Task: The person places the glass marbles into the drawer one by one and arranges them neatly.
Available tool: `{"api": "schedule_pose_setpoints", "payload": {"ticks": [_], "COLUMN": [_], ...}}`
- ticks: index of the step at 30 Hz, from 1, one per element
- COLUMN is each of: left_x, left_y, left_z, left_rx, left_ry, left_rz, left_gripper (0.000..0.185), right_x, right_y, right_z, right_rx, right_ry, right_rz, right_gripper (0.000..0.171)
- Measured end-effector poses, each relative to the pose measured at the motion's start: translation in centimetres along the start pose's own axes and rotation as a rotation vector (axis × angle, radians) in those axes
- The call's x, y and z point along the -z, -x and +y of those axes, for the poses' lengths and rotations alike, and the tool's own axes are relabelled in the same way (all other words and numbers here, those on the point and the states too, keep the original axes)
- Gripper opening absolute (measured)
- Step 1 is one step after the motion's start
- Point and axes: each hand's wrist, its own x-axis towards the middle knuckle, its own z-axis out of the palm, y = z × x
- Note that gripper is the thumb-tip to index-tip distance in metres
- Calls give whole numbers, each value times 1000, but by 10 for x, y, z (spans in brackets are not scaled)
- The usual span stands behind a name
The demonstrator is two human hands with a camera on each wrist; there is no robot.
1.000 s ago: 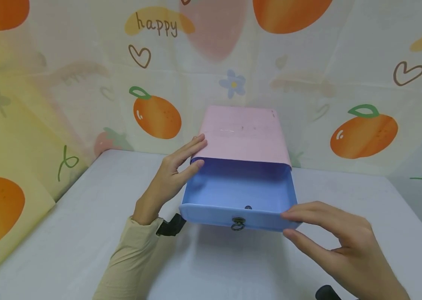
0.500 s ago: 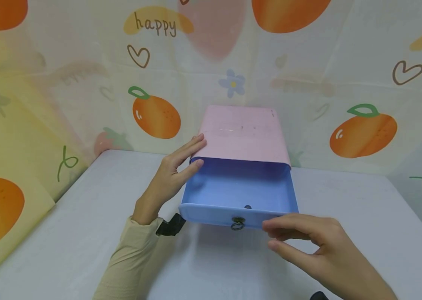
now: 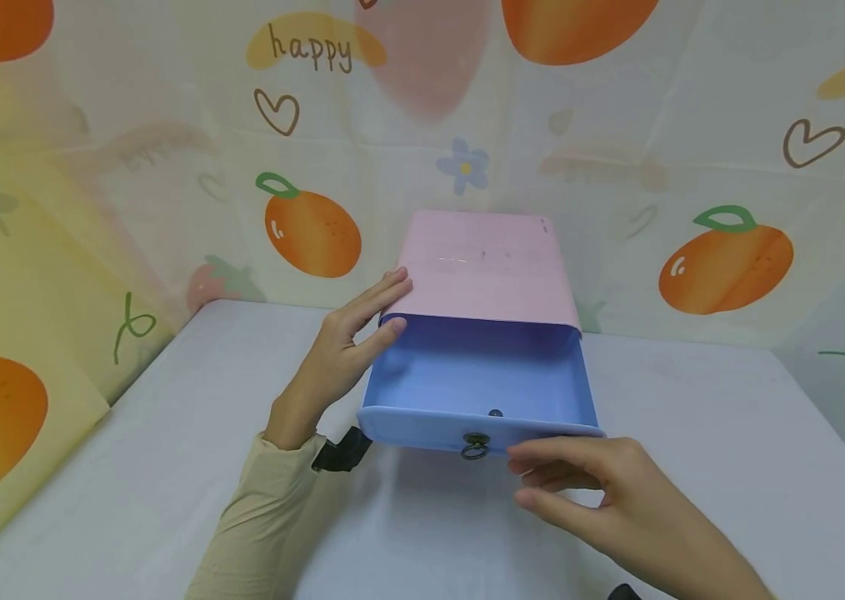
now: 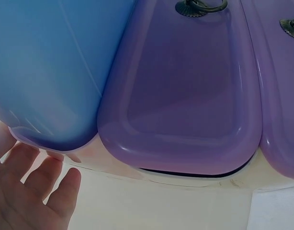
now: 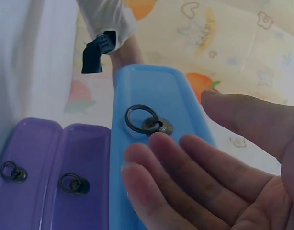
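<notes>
The right hand [image 3: 617,500] is loosely open, its fingers [image 5: 185,167] gently bent and grasping nothing, their tips just beside the ring pull [image 3: 476,447] on the front of the blue drawer [image 3: 475,383]. The left hand [image 3: 340,358] lies flat with straight fingers against the left side of the pink cabinet [image 3: 486,267], steadying it. The drawer stands pulled out from the cabinet's top slot, above purple drawers [image 4: 185,96], on the white counter [image 3: 167,467].
</notes>
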Motion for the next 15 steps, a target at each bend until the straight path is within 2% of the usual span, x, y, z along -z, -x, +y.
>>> {"api": "schedule_pose_setpoints", "payload": {"ticks": [7, 15], "left_x": [-1, -1], "left_y": [-1, -1], "left_z": [0, 3], "left_rx": [-1, 2], "left_ry": [-6, -16], "left_rz": [-2, -2], "left_gripper": [48, 48], "right_x": [-3, -9], "right_y": [-2, -6], "right_z": [7, 7], "right_rx": [-53, -59], "right_ry": [-6, -13], "right_rz": [-53, -39], "right_gripper": [32, 34]}}
